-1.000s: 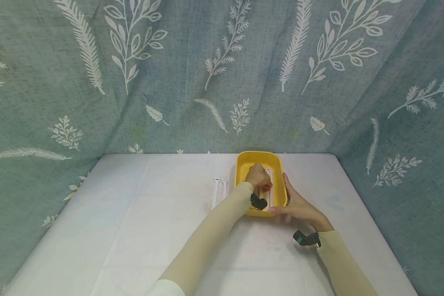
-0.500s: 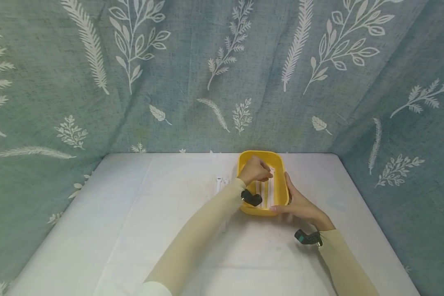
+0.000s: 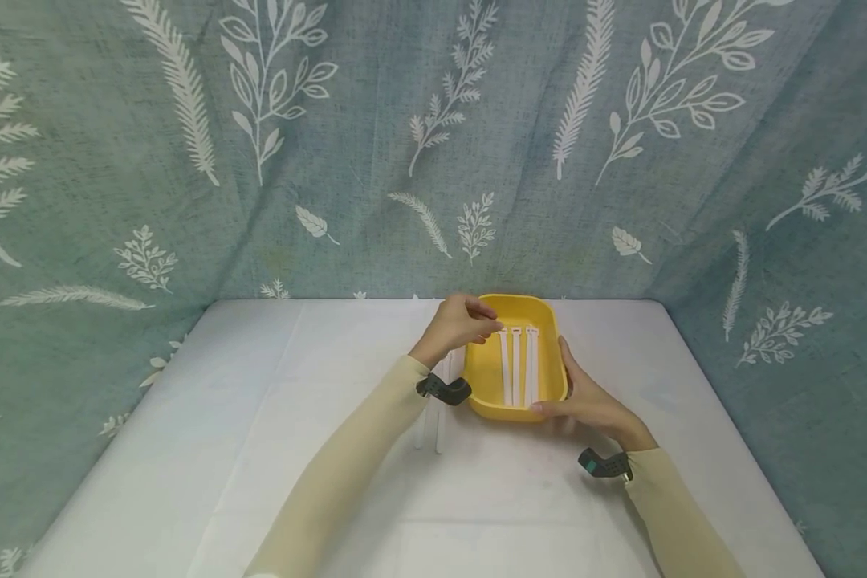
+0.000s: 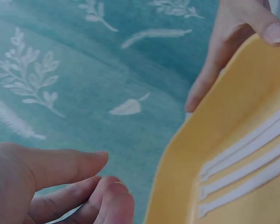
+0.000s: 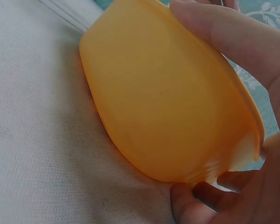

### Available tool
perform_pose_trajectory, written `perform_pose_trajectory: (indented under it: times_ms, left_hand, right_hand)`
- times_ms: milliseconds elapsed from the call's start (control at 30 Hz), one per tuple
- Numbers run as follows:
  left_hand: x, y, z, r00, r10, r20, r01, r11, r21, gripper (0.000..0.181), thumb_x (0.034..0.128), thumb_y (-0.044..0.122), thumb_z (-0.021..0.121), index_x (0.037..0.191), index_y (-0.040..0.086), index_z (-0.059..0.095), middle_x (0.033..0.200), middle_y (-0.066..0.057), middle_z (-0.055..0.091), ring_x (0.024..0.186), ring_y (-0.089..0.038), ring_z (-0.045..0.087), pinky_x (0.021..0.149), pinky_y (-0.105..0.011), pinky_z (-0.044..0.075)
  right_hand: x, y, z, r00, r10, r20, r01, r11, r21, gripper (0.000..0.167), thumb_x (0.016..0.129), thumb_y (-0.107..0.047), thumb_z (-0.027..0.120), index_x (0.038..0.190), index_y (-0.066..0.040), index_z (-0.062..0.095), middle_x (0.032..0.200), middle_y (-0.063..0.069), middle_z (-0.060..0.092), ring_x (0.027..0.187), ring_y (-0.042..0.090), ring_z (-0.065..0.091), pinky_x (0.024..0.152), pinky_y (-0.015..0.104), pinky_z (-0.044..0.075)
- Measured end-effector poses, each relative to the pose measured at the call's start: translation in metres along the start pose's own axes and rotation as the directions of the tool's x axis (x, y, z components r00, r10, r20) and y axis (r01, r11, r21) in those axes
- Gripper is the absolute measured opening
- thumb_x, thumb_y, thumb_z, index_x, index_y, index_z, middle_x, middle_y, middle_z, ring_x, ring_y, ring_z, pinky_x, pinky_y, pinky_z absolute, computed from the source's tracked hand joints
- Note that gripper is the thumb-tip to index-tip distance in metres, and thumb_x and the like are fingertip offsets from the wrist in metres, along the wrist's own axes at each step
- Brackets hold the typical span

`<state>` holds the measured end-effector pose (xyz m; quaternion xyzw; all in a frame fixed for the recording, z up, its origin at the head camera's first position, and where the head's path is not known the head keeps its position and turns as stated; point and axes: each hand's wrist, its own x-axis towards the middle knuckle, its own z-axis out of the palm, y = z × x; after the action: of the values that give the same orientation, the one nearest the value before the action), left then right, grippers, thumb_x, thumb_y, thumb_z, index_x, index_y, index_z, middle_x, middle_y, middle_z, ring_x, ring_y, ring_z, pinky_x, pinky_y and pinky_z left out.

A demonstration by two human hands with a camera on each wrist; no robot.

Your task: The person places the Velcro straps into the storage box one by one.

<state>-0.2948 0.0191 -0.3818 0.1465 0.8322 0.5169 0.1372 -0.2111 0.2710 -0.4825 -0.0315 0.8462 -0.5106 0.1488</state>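
Observation:
A yellow tray (image 3: 485, 384) stands at the back of the table, right of centre. Inside it, several white flat strips with wider slotted heads, like cable ties (image 3: 516, 365), lie lengthwise side by side. My right hand (image 3: 591, 404) grips the tray's near right corner; in the right wrist view its thumb (image 5: 210, 23) lies along the rim and fingers reach below. Over the tray's left rim hovers my left hand (image 3: 457, 325). In the left wrist view that hand's fingers (image 4: 114, 200) are loosely bent, with nothing between them and the thumb.
More white strips (image 3: 438, 429) lie on the white tablecloth (image 3: 318, 401) left of the tray, partly hidden under my left wrist. A patterned green-blue curtain (image 3: 361, 160) closes off the back and both sides.
My left hand has lifted out of the tray and moved left to its rim, uncovering the strips inside. My right hand keeps its grip on the tray's corner.

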Motion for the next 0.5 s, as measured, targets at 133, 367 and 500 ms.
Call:
perform_pose_trajectory:
  times_ms: [133, 367, 500]
  left_hand:
    - [-0.011, -0.006, -0.015, 0.999, -0.005, -0.046, 0.003, 0.999, -0.034, 0.032, 0.0926, 0.021, 0.079, 0.118, 0.003, 0.073, 0.111, -0.014, 0.076, 0.091, -0.024, 0.076, 0.087, -0.041, 0.066]
    - [-0.027, -0.020, -0.035, 0.991, 0.033, -0.128, -0.039, 0.998, -0.044, 0.027, 0.0926, 0.021, 0.079, 0.113, 0.004, 0.075, 0.108, -0.015, 0.077, 0.096, -0.033, 0.076, 0.078, -0.034, 0.067]
    - [-0.035, -0.026, -0.045, 0.984, 0.032, -0.175, -0.040, 0.998, -0.042, 0.024, 0.0929, 0.022, 0.079, 0.111, 0.007, 0.076, 0.108, -0.014, 0.077, 0.092, -0.026, 0.075, 0.076, -0.031, 0.067]
  right_hand:
    - [0.000, 0.001, 0.000, 1.000, 0.003, -0.003, -0.003, 1.000, -0.001, 0.139, 0.080, -0.041, 0.088, 0.161, -0.034, -0.025, 0.176, 0.008, -0.008, 0.163, 0.040, -0.005, 0.125, 0.076, 0.001]
    - [0.000, 0.004, -0.001, 0.998, -0.058, 0.003, 0.058, 0.997, 0.056, 0.138, 0.081, -0.031, 0.088, 0.162, -0.030, -0.025, 0.176, 0.008, -0.013, 0.163, 0.038, -0.007, 0.127, 0.073, 0.001]
    - [0.000, 0.005, -0.001, 0.997, -0.075, 0.013, 0.074, 0.995, 0.068, 0.138, 0.082, -0.029, 0.087, 0.161, -0.029, -0.025, 0.175, 0.008, -0.016, 0.163, 0.038, -0.008, 0.127, 0.072, 0.000]
